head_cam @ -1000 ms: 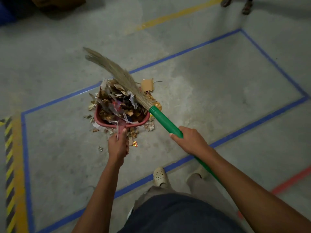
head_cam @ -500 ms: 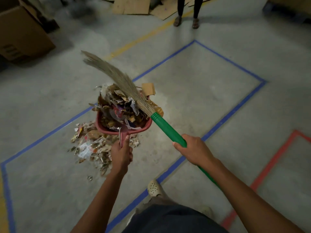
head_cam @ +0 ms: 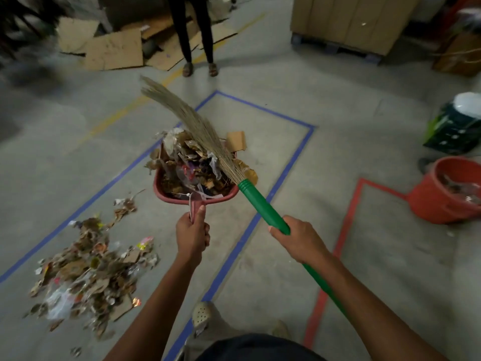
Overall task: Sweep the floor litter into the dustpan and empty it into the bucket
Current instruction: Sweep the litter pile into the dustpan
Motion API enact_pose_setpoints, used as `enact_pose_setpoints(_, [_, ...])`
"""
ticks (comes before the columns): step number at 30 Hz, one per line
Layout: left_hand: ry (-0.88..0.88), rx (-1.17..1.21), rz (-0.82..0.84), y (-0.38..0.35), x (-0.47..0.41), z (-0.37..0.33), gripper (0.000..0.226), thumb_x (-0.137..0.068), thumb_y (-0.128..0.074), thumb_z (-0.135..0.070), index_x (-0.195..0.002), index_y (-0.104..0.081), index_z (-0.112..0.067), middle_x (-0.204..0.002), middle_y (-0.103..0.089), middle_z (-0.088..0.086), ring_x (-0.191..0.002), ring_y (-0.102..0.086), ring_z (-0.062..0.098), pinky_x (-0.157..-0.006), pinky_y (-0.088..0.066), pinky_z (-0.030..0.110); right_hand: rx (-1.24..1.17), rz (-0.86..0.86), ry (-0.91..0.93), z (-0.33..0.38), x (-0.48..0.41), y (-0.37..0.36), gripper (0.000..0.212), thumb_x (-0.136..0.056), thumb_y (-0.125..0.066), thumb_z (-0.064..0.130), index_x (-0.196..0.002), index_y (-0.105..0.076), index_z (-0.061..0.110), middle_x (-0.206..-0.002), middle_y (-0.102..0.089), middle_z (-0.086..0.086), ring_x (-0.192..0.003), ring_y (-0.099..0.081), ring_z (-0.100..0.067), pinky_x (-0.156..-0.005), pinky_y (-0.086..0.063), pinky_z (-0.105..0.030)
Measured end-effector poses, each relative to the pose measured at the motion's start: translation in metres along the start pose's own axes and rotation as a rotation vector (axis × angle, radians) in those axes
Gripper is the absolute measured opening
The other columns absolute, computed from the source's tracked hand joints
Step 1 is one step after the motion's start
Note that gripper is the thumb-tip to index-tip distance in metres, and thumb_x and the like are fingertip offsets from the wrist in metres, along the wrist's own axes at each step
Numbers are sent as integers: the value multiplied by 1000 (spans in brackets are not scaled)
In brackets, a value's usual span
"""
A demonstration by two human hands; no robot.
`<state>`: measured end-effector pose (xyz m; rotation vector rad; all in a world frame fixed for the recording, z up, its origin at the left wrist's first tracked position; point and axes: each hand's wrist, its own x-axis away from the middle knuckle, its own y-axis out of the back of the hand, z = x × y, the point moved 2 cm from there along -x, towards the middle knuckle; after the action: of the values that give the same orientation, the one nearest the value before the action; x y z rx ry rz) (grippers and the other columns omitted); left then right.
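Two hands are in view, both yours, each clamped on a tool. Furthest left, one loose pile of litter [head_cam: 86, 272] lies on the concrete floor [head_cam: 364, 121], inside the blue tape [head_cam: 286, 168] outline and near its left line.

Your left hand [head_cam: 192, 237] comes next. The arm is stretched forward, the fingers are wrapped round the handle of the dustpan [head_cam: 162, 190] and the thumb lies along its top. You hold that one red dustpan out in front of you. It is heaped with scraps that spill over its far rim.

The one broom [head_cam: 187, 118] lies slantwise over the heap, with its bristles resting on the scraps and their tips reaching past the pan's far left side. Beyond it, a second person's legs [head_cam: 197, 35] stand by flattened cardboard [head_cam: 114, 48].

Your right hand [head_cam: 299, 239] grips the broom's green handle [head_cam: 260, 204] knuckles up, a little below the collar. The rest of the shaft runs back under your forearm.

To the right, bare concrete lies open, crossed by the blue line and then by the red tape [head_cam: 346, 222].

One orange bucket [head_cam: 440, 201] stands at the right edge, just outside the red corner and well apart from the dustpan. Some litter lies inside it. One dark green box [head_cam: 453, 131] sits just behind it.
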<state>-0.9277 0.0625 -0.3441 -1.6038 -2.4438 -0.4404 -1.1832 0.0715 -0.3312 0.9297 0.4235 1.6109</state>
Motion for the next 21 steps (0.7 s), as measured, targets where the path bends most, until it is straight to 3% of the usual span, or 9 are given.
enact_pose_setpoints(4, [-36,-32,118,-60,6,-13,31,-104,-51,-33,-93,-54,-4,-61,-50,9,-42,-43,15,-35,-35,26,-52,-81,-81,-43,10,39,39,-91,-59,54,-78,-51,18,-67,-60,-6,-57,-63,-26,-53,-55,-41])
enact_pose_setpoints(9, [-68,-99,275,-134,6,-30,31,-104,-51,-33,-94,-56,-4,-61,-51,10,-42,-44,14,-36,-37,26,-101,-183,-177,-89,19,77,39,-91,-57,56,-82,-53,18,-69,-62,-6,-59,-64,-26,-58,-57,-46])
enact_pose_setpoints(16, [-101,-158,471,-247,-2,-45,32,-104,-52,-31,-88,-53,-3,-61,-48,12,-40,-41,13,-35,-36,26,-165,-289,-326,-148,14,125,34,-94,-57,53,-91,-59,19,-74,-64,-7,-60,-64,-23,-57,-55,-41])
enact_pose_setpoints(21, [-81,-184,607,-339,-21,-53,31,-104,-51,-33,-88,-52,-6,-60,-48,10,-43,-41,16,-34,-35,26,-177,-370,-422,-188,-11,166,32,-95,-60,46,-73,-47,27,-64,-55,3,-52,-50,-9,-48,-35,-21])
